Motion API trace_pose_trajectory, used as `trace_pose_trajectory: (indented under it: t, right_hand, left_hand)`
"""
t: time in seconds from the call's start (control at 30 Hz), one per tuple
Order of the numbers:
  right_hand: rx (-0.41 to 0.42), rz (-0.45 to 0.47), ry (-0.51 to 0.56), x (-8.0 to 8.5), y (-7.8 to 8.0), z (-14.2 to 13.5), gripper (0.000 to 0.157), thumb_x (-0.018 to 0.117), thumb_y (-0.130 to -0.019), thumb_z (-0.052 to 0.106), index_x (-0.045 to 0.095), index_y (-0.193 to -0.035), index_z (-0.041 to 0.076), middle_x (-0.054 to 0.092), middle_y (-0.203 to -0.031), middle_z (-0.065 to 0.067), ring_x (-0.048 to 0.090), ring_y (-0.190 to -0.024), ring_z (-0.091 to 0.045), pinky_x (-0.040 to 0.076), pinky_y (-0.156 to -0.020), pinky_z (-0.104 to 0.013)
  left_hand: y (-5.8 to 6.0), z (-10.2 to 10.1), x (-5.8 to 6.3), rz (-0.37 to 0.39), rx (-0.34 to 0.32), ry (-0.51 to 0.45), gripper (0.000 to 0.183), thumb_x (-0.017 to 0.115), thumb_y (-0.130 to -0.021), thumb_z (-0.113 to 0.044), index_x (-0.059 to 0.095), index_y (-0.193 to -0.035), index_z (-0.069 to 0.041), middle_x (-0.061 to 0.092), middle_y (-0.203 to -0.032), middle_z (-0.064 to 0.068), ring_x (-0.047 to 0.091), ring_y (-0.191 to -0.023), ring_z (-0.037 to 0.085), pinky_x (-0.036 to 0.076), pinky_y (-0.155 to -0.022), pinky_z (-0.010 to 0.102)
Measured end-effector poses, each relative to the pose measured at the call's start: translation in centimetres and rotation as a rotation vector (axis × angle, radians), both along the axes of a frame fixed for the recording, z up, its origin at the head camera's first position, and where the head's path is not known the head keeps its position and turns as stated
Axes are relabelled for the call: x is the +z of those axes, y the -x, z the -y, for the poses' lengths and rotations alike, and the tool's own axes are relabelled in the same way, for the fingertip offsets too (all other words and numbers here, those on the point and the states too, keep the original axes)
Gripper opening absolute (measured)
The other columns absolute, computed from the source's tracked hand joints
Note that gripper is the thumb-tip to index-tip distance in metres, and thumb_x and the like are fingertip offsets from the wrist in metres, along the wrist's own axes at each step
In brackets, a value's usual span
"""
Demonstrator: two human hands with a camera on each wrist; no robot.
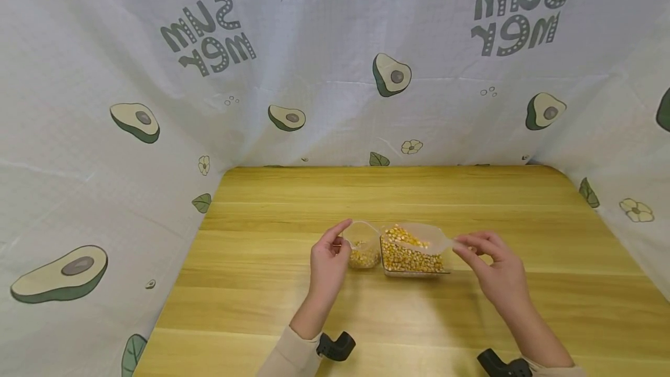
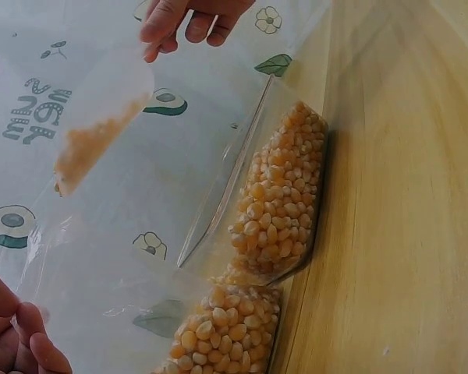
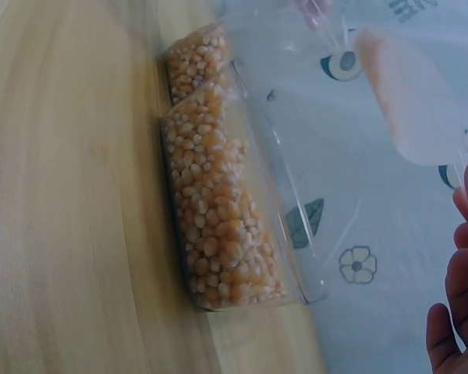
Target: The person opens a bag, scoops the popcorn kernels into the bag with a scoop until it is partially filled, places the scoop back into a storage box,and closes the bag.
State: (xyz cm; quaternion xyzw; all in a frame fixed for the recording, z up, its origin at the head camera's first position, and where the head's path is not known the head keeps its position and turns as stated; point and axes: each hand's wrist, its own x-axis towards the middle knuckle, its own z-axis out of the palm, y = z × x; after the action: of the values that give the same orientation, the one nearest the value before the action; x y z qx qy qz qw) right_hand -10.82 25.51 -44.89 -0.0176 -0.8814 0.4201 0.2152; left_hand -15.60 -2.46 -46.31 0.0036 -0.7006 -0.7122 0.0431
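My left hand (image 1: 328,260) pinches the rim of a clear plastic bag (image 1: 362,231), holding its mouth open; corn kernels (image 2: 226,331) fill its lower part. Right beside the bag is a clear rectangular container (image 1: 419,274) with a deep heap of corn kernels (image 3: 210,210). In my right hand (image 1: 497,269) is the handle of a translucent white scoop (image 1: 433,238), pinched between thumb and fingers. The scoop hangs tilted above the container, its tip toward the bag's mouth. Through its wall, kernels (image 2: 101,144) show gathered along the lower side and tip.
Container and bag stand on a wood-grain table (image 1: 272,220). Behind and beside the table hangs a pale cloth (image 1: 324,28) printed with avocados, leaves and lettering. Black wrist mounts (image 1: 336,347) sit near both sleeves.
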Motion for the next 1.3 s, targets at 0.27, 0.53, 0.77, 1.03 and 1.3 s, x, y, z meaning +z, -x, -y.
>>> trace_pose_trajectory:
  t: [0.27,0.53,0.77,1.03,1.3]
  right_hand:
    - [0.015,-0.033,-0.019,0.9,0.6,0.9,0.011,0.076,-0.088,0.012,0.078,-0.099,0.009,0.055,-0.096,0.030,0.049,-0.080,0.005,0.039,-0.069,-0.013]
    - [0.081,-0.107,-0.002,1.1,1.5,1.9,0.014,0.077,-0.085,0.004,0.078,-0.097,0.008,0.058,-0.096,0.024,0.050,-0.079,0.006,0.040,-0.069,-0.011]
    - [0.114,-0.145,-0.027,1.4,2.1,2.4,0.014,0.076,-0.085,0.003,0.078,-0.097,0.010,0.059,-0.095,0.019,0.050,-0.081,0.006,0.040,-0.071,-0.009]
    - [0.171,-0.197,-0.072,1.8,2.8,2.5,0.018,0.076,-0.083,0.000,0.077,-0.097,0.012,0.059,-0.093,0.014,0.047,-0.077,0.004,0.038,-0.064,-0.015]
    - [0.256,-0.190,-0.070,2.6,3.3,3.0,0.020,0.078,-0.081,-0.001,0.077,-0.093,0.015,0.059,-0.089,0.009,0.047,-0.074,0.000,0.039,-0.062,-0.016]
  left_hand:
    - [0.0,0.0,0.2,-0.003,-0.013,0.015,0.039,0.055,-0.094,0.003,0.071,-0.125,-0.015,0.059,-0.100,0.022,0.041,-0.058,0.007,0.030,-0.045,0.016]
    - [0.0,-0.1,0.3,-0.006,-0.010,0.023,0.039,0.056,-0.094,0.004,0.072,-0.123,-0.017,0.060,-0.101,0.020,0.045,-0.063,0.007,0.031,-0.045,0.016]
    - [-0.2,-0.1,0.3,-0.006,-0.017,0.022,0.040,0.055,-0.094,0.003,0.072,-0.124,-0.018,0.061,-0.103,0.015,0.047,-0.067,0.009,0.032,-0.047,0.016]
    - [-0.3,-0.1,0.5,-0.014,-0.040,0.022,0.040,0.054,-0.095,0.003,0.070,-0.126,-0.016,0.059,-0.099,0.014,0.048,-0.068,0.009,0.032,-0.047,0.015]
    - [-0.3,-0.3,0.4,-0.012,-0.045,0.018,0.041,0.053,-0.095,0.003,0.070,-0.126,-0.017,0.058,-0.099,0.016,0.046,-0.067,0.009,0.032,-0.047,0.015]
